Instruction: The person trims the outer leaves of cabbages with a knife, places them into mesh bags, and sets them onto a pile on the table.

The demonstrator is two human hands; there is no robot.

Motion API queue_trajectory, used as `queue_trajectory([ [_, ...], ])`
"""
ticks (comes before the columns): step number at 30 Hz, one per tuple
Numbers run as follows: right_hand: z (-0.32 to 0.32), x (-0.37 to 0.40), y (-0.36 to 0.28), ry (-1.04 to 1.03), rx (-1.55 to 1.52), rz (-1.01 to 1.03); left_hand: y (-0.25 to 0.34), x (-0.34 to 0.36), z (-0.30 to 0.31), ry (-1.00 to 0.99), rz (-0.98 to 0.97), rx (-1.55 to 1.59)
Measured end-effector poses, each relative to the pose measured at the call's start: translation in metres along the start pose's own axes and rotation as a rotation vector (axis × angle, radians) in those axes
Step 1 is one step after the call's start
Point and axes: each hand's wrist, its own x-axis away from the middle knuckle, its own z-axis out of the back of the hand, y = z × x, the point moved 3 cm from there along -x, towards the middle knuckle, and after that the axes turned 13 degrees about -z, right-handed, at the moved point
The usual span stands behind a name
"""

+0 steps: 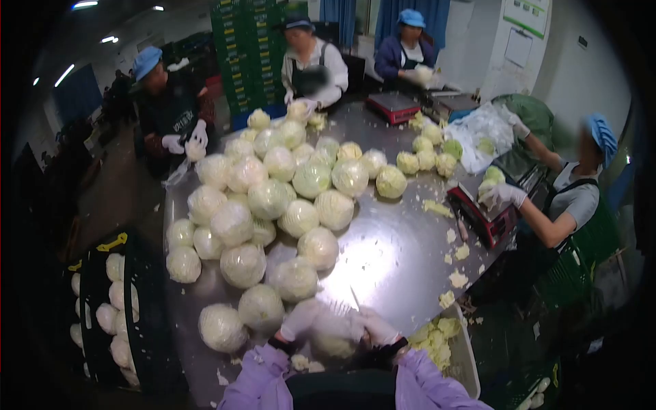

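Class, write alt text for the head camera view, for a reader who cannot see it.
Gloved left hand and right hand are on a cabbage at the near edge of a steel table piled with wrapped cabbages. Four workers in blue caps stand around it; leaf scraps lie in a tray at the right.

- Left hand (pixel 301 321), right hand (pixel 377 329), bottom centre: gloved and motion-blurred; the grip of each is unreadable.
- Cabbage (pixel 335 344) between them: largely covered by both hands, outline smeared.
- Thin blade (pixel 354 298) above the right hand: handle hidden.
- Purple sleeves (pixel 263 383): cut off by the bottom edge.
- Black crate (pixel 137 314), lower left: outer side lost in the dark border.
- Wall notice (pixel 526 15), upper right: cut by the top edge, print too small to read.
- Green crates (pixel 246 55), top centre: labels illegible.
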Motion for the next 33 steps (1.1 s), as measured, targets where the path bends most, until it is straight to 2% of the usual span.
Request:
queue_trajectory([
  [1, 0.017, -0.003, 0.001, -0.045, 0.035, 0.093, 0.004, -0.005, -0.005, 0.002, 0.049, -0.041],
  [2, 0.019, -0.003, 0.005, -0.047, -0.459, 0.076, 0.020, -0.008, -0.013, 0.120, 0.063, 0.059],
  [3, 0.014, 0.003, -0.003, 0.225, -0.162, 0.423, 0.039, -0.010, -0.022, 0.245, 0.070, 0.152],
  [4, 0.021, 0.021, -0.006, 0.396, 0.379, 0.572, 0.046, -0.005, -0.035, 0.241, 0.113, 0.174],
  [5, 0.009, 0.034, -0.018, 0.214, -0.242, 0.435, 0.059, -0.006, -0.046, 0.147, -0.091, -0.004],
  [6, 0.021, 0.036, -0.013, 0.306, -0.174, 0.489, 0.069, -0.007, -0.056, 0.049, -0.310, -0.187],
  [7, 0.032, 0.040, -0.011, 0.395, -0.103, 0.547, 0.072, -0.004, -0.062, 0.042, -0.304, -0.176],
  [8, 0.047, 0.052, -0.015, 0.404, -0.107, 0.549, 0.068, -0.001, -0.069, -0.149, -0.132, -0.196],
  [9, 0.063, 0.070, -0.025, 0.123, -0.386, 0.498, 0.062, 0.001, -0.074, -0.338, 0.032, -0.219],
  [10, 0.073, 0.087, -0.034, -0.161, -0.651, 0.444, 0.049, 0.004, -0.075, -0.213, 0.051, -0.082],
  [11, 0.080, 0.102, -0.041, -0.142, -0.640, 0.474, 0.048, 0.001, -0.071, -0.230, 0.019, -0.074],
  [13, 0.107, 0.145, -0.037, 0.576, -0.442, 0.694, 0.047, -0.002, -0.057, -0.134, 0.078, -0.135],
  [14, 0.120, 0.162, -0.030, 0.638, -0.413, 0.670, 0.050, 0.002, -0.056, -0.144, 0.057, -0.118],
  [16, 0.159, 0.193, 0.006, 0.800, -0.327, 0.559, 0.069, 0.012, -0.048, -0.029, -0.115, -0.339],
  [17, 0.184, 0.203, 0.033, 0.902, -0.271, 0.478, 0.089, 0.013, -0.053, -0.170, -0.114, -0.488],
  [18, 0.202, 0.218, 0.058, 0.954, -0.308, 0.487, 0.088, 0.019, -0.062, -0.192, -0.123, -0.530],
  [19, 0.213, 0.224, 0.068, 1.001, -0.344, 0.500, 0.084, 0.028, -0.070, -0.210, -0.133, -0.575],
  [20, 0.195, 0.232, 0.048, 1.099, -0.401, 0.550, 0.074, 0.033, -0.075, -0.219, -0.121, -0.550],
  [21, 0.216, 0.235, 0.050, 1.147, -0.278, 0.631, 0.065, 0.036, -0.079, -0.232, -0.108, -0.526],
  [23, 0.214, 0.231, 0.012, 1.369, 0.031, 0.624, 0.064, 0.033, -0.079, -0.208, -0.184, -0.541],
  [25, 0.228, 0.202, -0.030, 1.560, 0.464, 0.728, 0.072, 0.029, -0.077, -0.229, -0.167, -0.679],
  [26, 0.228, 0.192, -0.056, 1.558, 0.726, 0.499, 0.070, 0.029, -0.078, -0.183, -0.227, -0.681],
  [27, 0.246, 0.164, -0.069, 1.625, 0.918, 0.721, 0.059, 0.029, -0.081, -0.174, -0.225, -0.700],
  [29, 0.237, 0.121, -0.131, 1.536, 0.964, 0.651, 0.039, 0.032, -0.079, -0.221, -0.314, -0.548],
  [31, 0.233, 0.075, -0.183, 1.461, 1.049, 0.768, 0.050, 0.018, -0.070, -0.247, -0.380, -0.522],
  [32, 0.236, 0.054, -0.201, 1.454, 1.168, 0.820, 0.015, 0.034, -0.081, -0.143, -0.170, -0.217],
  [33, 0.251, 0.033, -0.215, 1.436, 1.301, 0.858, 0.046, 0.016, -0.069, -0.145, -0.245, -0.312],
])
